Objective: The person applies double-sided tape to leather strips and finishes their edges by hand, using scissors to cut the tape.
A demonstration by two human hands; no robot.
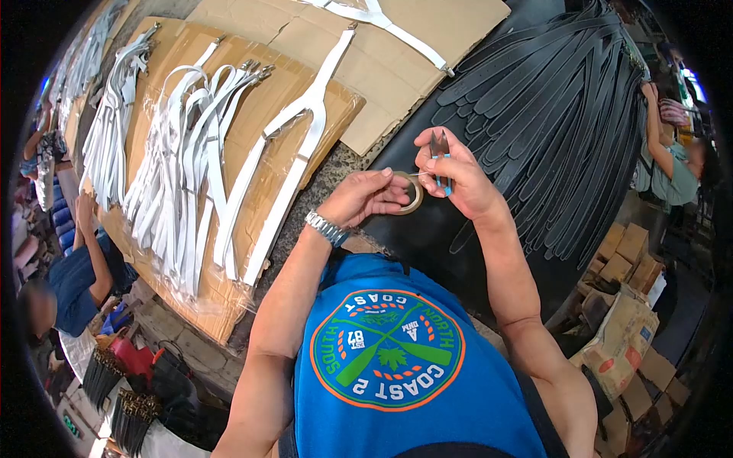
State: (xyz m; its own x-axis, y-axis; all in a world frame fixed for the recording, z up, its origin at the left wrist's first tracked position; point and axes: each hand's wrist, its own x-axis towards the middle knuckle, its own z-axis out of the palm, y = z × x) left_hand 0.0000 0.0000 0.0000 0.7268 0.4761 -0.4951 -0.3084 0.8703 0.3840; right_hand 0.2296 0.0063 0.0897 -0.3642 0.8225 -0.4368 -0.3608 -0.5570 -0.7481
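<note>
— Holding a tape roll (pixel 410 192) in our left hand (pixel 365 197), yeah? What's the grip doing there?

— Left grip is clamped on the tape roll, fingers pinched around its ring. Our right hand (pixel 458 177) is closed on a small pair of snips (pixel 440 156) with blue handles, blades pointing up. A thin strip of tape runs from the roll across to the right fingers.

— Where's all this sitting?

— Up in the air, just above the dark counter (pixel 427 229), in front of our chest. To the right, a big fan of black straps (pixel 565 130) lies spread out. To the left, white straps (pixel 191 153) lie on flattened cardboard (pixel 397 69).

— Anyone else around?

— One person in blue (pixel 76 275) at the far left, another in green (pixel 672 164) at the far right, both well apart from our hands.
</note>
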